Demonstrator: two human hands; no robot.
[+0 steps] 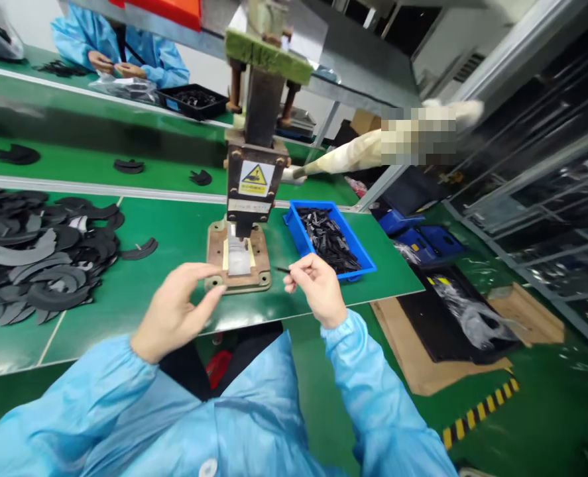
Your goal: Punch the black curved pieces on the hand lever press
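Note:
My left hand point(177, 308) hovers at the front left corner of a hand press point(254, 159), thumb and fingers spread apart with nothing between them. Between the thumb and fingers of my right hand point(316, 286) is a small thin black part point(282, 269), its tip pointing left toward the press. The press has a metal base point(264, 278) with a pale plate point(238, 258) under its ram. Just behind my right hand stands a blue bin point(366, 266) full of small black parts. A long pale-wrapped lever point(353, 152) reaches out to the right.
A big heap of curved black pieces point(50, 258) covers the left of the green table point(174, 225); one curved piece point(142, 250) lies apart. More lie on the strip behind. Across the bench, a co-worker's hands point(115, 66) are near a black tray point(194, 99). Cardboard point(398, 344) lies right.

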